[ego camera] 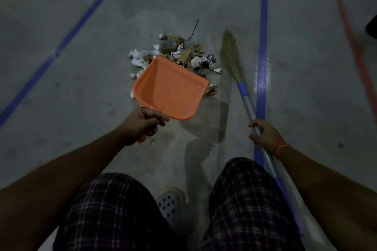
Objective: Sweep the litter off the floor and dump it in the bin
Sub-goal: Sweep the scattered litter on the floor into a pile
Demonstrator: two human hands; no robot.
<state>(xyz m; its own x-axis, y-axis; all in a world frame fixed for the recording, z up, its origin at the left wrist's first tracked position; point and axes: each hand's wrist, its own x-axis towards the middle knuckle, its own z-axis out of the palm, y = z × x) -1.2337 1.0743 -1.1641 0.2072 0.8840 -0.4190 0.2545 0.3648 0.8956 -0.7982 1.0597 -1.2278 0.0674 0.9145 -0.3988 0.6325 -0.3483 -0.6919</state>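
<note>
A pile of litter (179,53), crumpled paper, cardboard scraps and foil, lies on the grey floor ahead of me. My left hand (142,123) grips the handle of an orange dustpan (170,89), whose empty scoop hangs over the near side of the pile. My right hand (265,135) grips the silver shaft of a broom (230,51); its straw head rests on the floor just right of the litter. No bin is in view.
Blue tape lines (263,47) run along the floor on the right and diagonally on the left. A red tape outline (350,32) lies at the far right. My knees in checked trousers and a grey clog (171,204) fill the bottom.
</note>
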